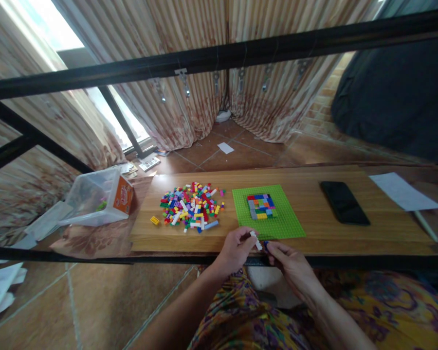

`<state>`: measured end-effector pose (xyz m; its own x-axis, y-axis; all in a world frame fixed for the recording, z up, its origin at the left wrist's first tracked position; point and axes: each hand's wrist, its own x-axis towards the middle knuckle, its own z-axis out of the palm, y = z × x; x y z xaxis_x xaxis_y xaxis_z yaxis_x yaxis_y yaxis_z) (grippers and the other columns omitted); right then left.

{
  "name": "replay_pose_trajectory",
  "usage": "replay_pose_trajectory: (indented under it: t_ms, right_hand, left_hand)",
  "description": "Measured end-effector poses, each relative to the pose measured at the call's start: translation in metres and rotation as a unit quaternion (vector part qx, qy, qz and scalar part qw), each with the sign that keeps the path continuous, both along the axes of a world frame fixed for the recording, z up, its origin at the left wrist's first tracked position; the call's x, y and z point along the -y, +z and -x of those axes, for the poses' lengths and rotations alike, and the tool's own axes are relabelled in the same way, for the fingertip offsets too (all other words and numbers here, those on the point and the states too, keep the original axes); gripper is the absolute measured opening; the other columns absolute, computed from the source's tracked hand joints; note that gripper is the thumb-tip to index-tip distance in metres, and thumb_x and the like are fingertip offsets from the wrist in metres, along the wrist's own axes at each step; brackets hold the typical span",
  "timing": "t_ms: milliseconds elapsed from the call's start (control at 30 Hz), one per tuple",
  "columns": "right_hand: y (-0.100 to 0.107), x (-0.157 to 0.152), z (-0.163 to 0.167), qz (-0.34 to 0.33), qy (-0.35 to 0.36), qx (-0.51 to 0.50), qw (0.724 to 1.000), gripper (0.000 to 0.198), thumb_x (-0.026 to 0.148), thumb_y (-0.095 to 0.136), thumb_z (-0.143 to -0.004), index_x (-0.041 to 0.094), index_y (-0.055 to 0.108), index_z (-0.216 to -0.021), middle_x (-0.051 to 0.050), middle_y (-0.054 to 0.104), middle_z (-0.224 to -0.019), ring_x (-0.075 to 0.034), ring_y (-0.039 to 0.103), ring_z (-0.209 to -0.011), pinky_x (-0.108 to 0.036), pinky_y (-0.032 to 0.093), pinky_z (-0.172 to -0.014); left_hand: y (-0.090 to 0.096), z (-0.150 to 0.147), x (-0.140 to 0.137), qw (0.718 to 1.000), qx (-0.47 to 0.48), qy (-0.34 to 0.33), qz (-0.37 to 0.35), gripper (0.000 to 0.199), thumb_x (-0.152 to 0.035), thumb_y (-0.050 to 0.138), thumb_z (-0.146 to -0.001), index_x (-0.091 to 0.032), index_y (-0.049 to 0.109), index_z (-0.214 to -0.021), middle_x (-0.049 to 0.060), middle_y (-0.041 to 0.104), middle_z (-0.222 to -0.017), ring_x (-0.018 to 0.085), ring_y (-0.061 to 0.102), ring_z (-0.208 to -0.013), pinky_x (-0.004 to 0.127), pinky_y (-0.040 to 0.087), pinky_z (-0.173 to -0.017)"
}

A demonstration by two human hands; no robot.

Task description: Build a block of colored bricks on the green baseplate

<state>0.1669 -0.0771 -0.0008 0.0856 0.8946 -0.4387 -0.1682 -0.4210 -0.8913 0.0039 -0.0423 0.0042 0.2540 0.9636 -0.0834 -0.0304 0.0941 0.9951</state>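
Observation:
My left hand point(237, 248) is closed on a long white toy brick point(256, 240), held just in front of the green baseplate point(292, 224). Close to its lower end, my right hand point(286, 262) pinches a small dark blue brick point(265, 245). The two bricks are near each other; whether they touch I cannot tell. On the baseplate stands a square build of multicoloured bricks point(262, 207). A loose pile of small coloured bricks point(193, 206) lies to the left of the plate, with a yellow brick point(155, 220) apart from it.
The wooden board point(219, 243) bears all this, with a black phone point(344, 202) on its right. Beyond lie a white paper point(401, 190) and a pale pen point(426, 226). A clear plastic box point(91, 194) with an orange label stands at left. A black metal bar point(219, 58) crosses above.

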Motion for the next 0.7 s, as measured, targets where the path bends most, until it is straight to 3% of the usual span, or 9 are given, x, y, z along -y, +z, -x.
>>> replay_pose_trajectory:
  t_ms: [200, 433, 700]
  right_hand:
    - [-0.007, -0.004, -0.019, -0.018, -0.044, 0.083, 0.995, 0.047, 0.058, 0.082, -0.058, 0.018, 0.076, -0.083, -0.001, 0.064, -0.063, -0.014, 0.052, -0.058, -0.028, 0.044, -0.058]
    - [-0.011, -0.001, -0.033, -0.032, -0.070, 0.137, 0.988, 0.043, 0.055, 0.079, -0.064, 0.018, 0.076, -0.086, -0.002, 0.065, -0.065, -0.014, 0.054, -0.059, -0.028, 0.045, -0.058]
    - [-0.006, 0.007, -0.038, -0.009, -0.084, 0.114, 0.990, 0.040, 0.054, 0.080, -0.063, 0.019, 0.074, -0.081, 0.000, 0.062, -0.058, -0.014, 0.051, -0.050, -0.026, 0.037, -0.046]
  left_hand:
    - [-0.002, -0.009, -0.021, 0.994, -0.061, 0.063, -0.063, 0.003, -0.019, 0.060, -0.079, -0.019, 0.063, -0.081, 0.000, 0.065, -0.078, 0.014, 0.059, -0.073, 0.024, 0.047, -0.072]
    - [-0.009, -0.040, -0.054, 0.967, -0.171, 0.070, -0.177, 0.008, -0.014, 0.063, -0.082, -0.021, 0.066, -0.083, 0.000, 0.070, -0.084, 0.017, 0.063, -0.084, 0.030, 0.046, -0.083]
    - [-0.024, -0.051, -0.055, 0.916, -0.291, 0.116, -0.249, 0.005, -0.017, 0.065, -0.086, -0.021, 0.067, -0.084, 0.003, 0.072, -0.089, 0.020, 0.059, -0.091, 0.035, 0.040, -0.089]
